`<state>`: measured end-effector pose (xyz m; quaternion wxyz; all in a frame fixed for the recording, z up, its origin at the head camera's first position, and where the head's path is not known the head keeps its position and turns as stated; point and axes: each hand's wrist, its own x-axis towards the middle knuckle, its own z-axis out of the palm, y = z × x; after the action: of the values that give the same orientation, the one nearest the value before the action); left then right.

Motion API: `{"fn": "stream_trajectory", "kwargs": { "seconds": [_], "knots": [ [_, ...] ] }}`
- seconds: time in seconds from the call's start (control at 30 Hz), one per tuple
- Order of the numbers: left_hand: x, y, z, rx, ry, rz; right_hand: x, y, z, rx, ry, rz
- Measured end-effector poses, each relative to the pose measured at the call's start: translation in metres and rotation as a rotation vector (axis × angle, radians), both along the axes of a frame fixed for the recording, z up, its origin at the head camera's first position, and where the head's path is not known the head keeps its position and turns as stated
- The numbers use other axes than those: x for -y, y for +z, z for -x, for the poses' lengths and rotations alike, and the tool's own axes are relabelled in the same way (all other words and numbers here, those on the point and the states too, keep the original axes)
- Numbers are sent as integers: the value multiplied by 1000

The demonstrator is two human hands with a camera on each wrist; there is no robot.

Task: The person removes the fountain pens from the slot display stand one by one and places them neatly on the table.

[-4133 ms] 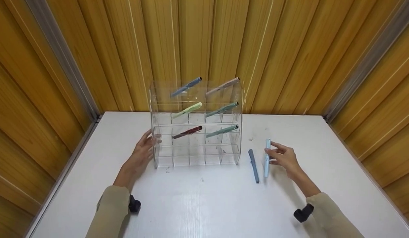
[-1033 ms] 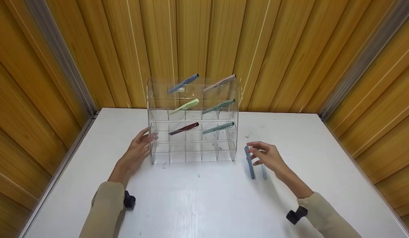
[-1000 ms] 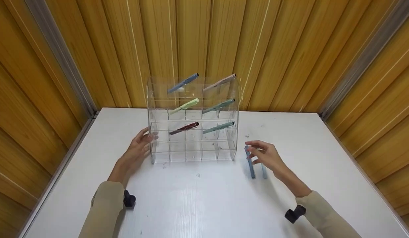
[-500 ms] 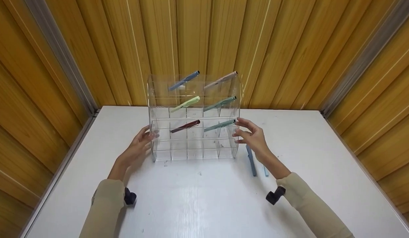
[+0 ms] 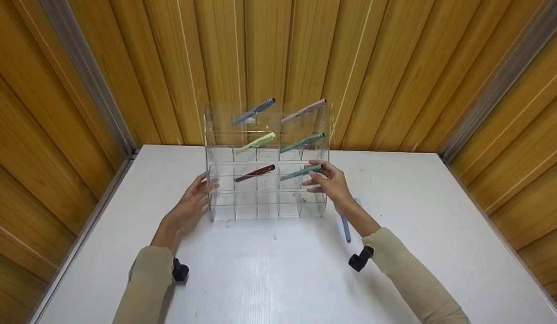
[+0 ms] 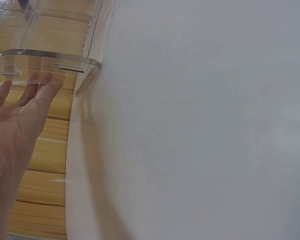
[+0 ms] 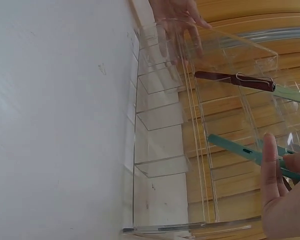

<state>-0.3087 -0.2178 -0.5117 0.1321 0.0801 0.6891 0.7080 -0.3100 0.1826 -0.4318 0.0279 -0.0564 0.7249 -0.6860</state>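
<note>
A clear acrylic rack [image 5: 267, 198] with divided tiers stands on the table, pens slanting in it. In the head view my right hand [image 5: 330, 181] pinches the cap end of the lowest-row teal pen [image 5: 298, 173], which still lies in the rack; the right wrist view shows thumb and finger around this teal pen [image 7: 240, 149]. My left hand [image 5: 192, 198] rests against the rack's left side, fingers fairly straight, as the left wrist view also shows of the hand [image 6: 20, 125]. A dark red pen [image 5: 255, 173] sits left of the teal one.
Higher up sit a light green pen [image 5: 255, 143], another teal pen [image 5: 303, 142], a blue pen [image 5: 255, 111] and a pink pen [image 5: 304, 110]. A grey-blue pen [image 5: 346, 229] lies on the white table [image 5: 269, 270], partly behind my right wrist. Wood-patterned walls [image 5: 395, 76] enclose the table.
My right hand let go of the light blue pen on the table, passed over the grey-blue one, and moved left to the rack, where it took hold of the lower teal pen. Left hand stayed.
</note>
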Motion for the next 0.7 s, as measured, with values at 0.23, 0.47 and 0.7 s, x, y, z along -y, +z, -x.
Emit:
{"fn": "stream_trajectory", "kwargs": {
  "seconds": [0.23, 0.47, 0.7],
  "knots": [
    [-1, 0, -1, 13, -2, 53, 7, -4, 1, 29, -25, -16],
    [-3, -1, 0, 13, -21, 77, 0, 2, -7, -43, -41, 20],
    [-1, -2, 0, -2, -7, 100, -22, 14, -13, -155, -71, 78]
  ]
}}
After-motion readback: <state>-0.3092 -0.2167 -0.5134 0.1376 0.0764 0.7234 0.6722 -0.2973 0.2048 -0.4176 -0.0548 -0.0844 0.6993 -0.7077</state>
